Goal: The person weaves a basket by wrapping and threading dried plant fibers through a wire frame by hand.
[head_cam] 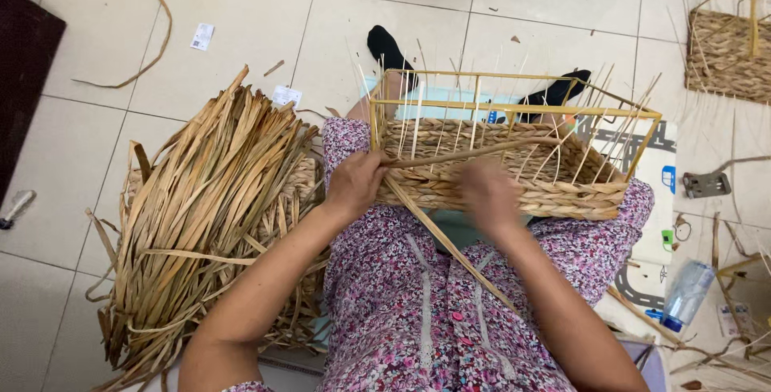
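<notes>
Basket (514, 175) sat on the person's lap, lower walls woven, upper yellow frame and thin stakes bare; left hand (353, 183) pinched a long flat strand (450, 239) at the near wall, right hand (488, 195) blurred, grip unclear; bundle of dried leaves (201, 207) left on floor.

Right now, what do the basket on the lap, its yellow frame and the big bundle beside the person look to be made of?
The basket wall looks like braided dried plant fibre, tan and matte, woven in twisted rows. Its frame seems to be thin metal rod with a glossy yellow coat, judging by the straight bars and sharp corners. The bundle looks like flat dried leaves or rush, pale straw-coloured strips that curl at the ends.
</notes>
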